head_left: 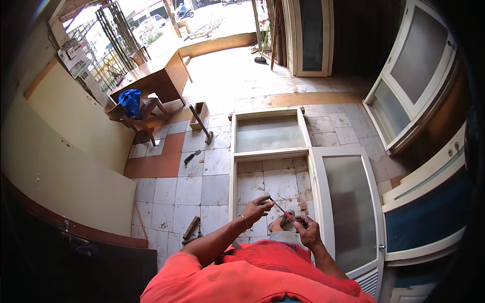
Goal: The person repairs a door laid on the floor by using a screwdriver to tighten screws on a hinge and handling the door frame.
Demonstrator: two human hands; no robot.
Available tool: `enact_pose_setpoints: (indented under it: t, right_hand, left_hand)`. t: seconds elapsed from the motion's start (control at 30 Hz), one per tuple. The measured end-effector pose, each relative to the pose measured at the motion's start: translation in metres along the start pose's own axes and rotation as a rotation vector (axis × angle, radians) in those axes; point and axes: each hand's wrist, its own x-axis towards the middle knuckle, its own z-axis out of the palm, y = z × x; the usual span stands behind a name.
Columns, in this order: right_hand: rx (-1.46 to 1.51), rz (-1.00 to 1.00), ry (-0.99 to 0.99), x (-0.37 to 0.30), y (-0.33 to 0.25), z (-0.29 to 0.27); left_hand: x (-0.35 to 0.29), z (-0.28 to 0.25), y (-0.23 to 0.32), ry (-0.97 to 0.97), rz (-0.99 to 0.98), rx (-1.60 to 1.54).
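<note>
Over white frame, right hand grips red-handled screwdriver by handle, likely for control; left hand half-curled near tip, perhaps steadying; contact cannot tell.

A bright, open-fronted room

We look down on a floor of worn, pale tiles, with reddish tiles beyond and left of the left hand. Farther out past that hand, we see a wooden chair and a wooden desk; well to its left, broad cream panels line the side. Off to the right of the right hand stands a white-framed glazed panel. Far beyond both hands, strong daylight washes the floor before a low tan wall.
</note>
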Motion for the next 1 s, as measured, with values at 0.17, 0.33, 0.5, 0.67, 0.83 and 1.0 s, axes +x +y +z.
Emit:
enact_pose_setpoints:
  t: [0.17, 0.33, 0.5, 0.67, 0.83, 1.0]
  right_hand:
    - [0.000, -0.037, 0.197, 0.120, 0.072, -0.033]
    - [-0.080, 0.182, 0.228, 0.225, 0.066, -0.057]
    - [-0.199, 0.210, 0.377, 0.270, 0.067, -0.074]
    - [-0.025, 0.286, 0.518, 0.299, 0.053, -0.071]
    - [0.243, 0.537, 1.095, 0.271, 0.126, -0.026]
    - [0.749, 0.389, 1.621, 0.284, 0.143, 0.046]
  left_hand:
    - [0.063, 0.030, 0.121, -0.103, 0.098, -0.104]
    - [0.091, 0.079, 0.283, -0.457, 0.497, -0.156]
    - [0.122, 0.153, 0.386, -1.096, 0.555, -0.330]
    - [0.162, 0.206, 0.462, -1.795, 0.286, -0.357]
    - [0.232, 0.242, 0.446, -2.229, -0.182, -0.537]
    - [0.273, 0.239, 0.439, -2.269, -0.330, -0.626]
